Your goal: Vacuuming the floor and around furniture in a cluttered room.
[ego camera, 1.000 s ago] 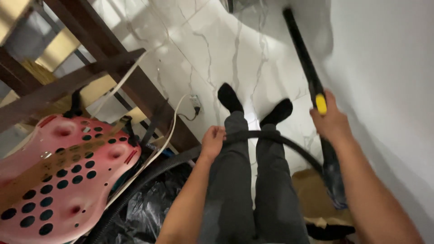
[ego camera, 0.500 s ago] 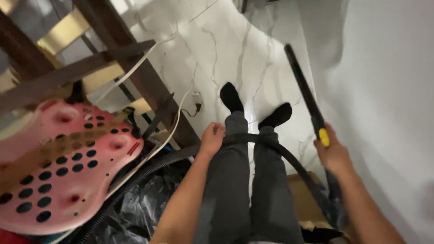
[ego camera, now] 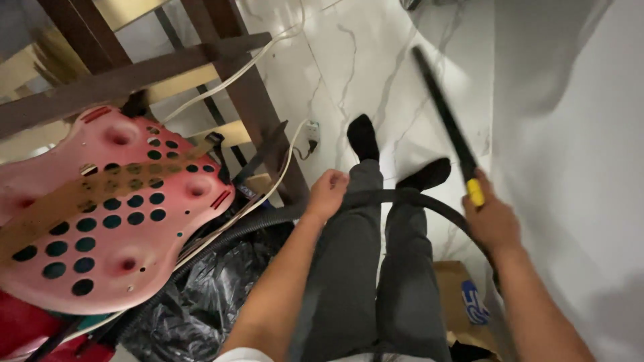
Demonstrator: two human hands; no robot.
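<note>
Gripping the black vacuum wand (ego camera: 444, 107) near its yellow button (ego camera: 475, 192), the right hand (ego camera: 492, 220) stayed closed around it, wand angled over the marble floor (ego camera: 349, 60). The left hand (ego camera: 327, 193) curled around the black hose (ego camera: 268, 221) running across the legs, beside a pink perforated panel (ego camera: 107, 214).

Pink perforated board (ego camera: 100, 214), black bag (ego camera: 201, 302), cardboard box (ego camera: 456, 295).

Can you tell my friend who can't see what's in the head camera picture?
A person looks down at their own legs on a white marble floor. Their right hand grips a black vacuum wand, and their left hand holds its black hose. A pink seat with holes lies at the left.
</note>
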